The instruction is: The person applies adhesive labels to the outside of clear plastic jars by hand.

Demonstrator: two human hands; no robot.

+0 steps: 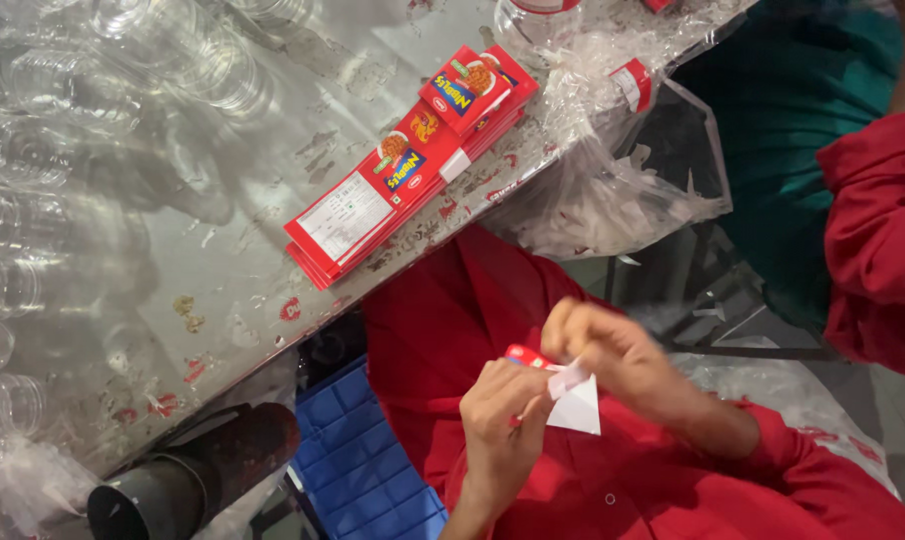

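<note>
My left hand [501, 425] and my right hand [613, 350] meet over my lap, against my red shirt. Together they pinch a small red and white sticker label [526, 356]. A white triangular piece of backing paper [579, 406] hangs from it between the two hands. The fingers of my right hand grip the label's upper edge, and my left thumb and fingers hold its lower part. A stack of long red printed labels [403, 170] lies on the metal table [233, 290], up and to the left of my hands.
Several clear plastic jars [33, 150] lie along the table's left side. Crumpled clear plastic wrap [613, 180] hangs off the table edge. A blue crate [358, 460] and a dark cylinder [188, 480] sit below. Another person's red sleeve [873, 230] is at the right.
</note>
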